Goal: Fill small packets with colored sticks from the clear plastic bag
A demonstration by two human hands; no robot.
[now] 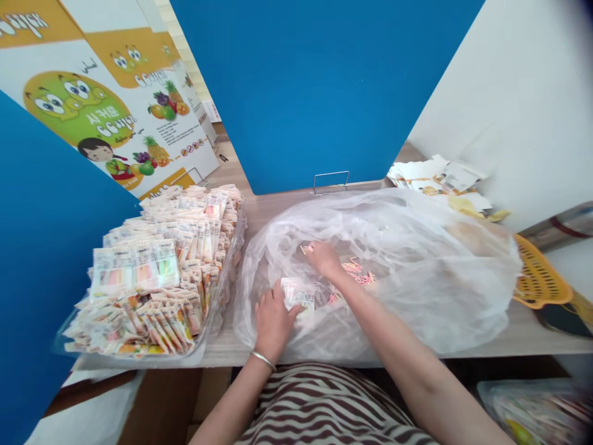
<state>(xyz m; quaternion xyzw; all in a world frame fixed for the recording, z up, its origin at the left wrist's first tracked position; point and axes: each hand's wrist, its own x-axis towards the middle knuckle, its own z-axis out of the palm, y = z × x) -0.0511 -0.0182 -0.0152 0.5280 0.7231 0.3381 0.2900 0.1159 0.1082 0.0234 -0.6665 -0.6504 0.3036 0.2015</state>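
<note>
**A:** ok, what are the hands doing in this shot?

**B:** Both are inside a big clear plastic bag (pixel 417 272) lying on the table (pixel 278 207). The left hand (pixel 273 321), bangle (pixel 263 360) on the wrist, rests on a small packet (pixel 296 295), its fingers (pixel 288 311) open and lying over the edge, not clamping.

**A:** and the right one?

**B:** The right hand (pixel 322 258) is just beyond it, fingers (pixel 310 248) pinched on a tiny yellow bit (pixel 303 250). Loose pink sticks (pixel 356 272) lie in the bag just to its right, near but apparently not touching.

**A:** anything readable?

**B:** Not really. The stacked packets (pixel 157 272) in the tray (pixel 238 235) at the table's left end have labels too small to read. The poster (pixel 176 133) behind them shows fruit and big stylised lettering I can't make out. A yellow basket (pixel 540 275) sits past the table's right end.
</note>
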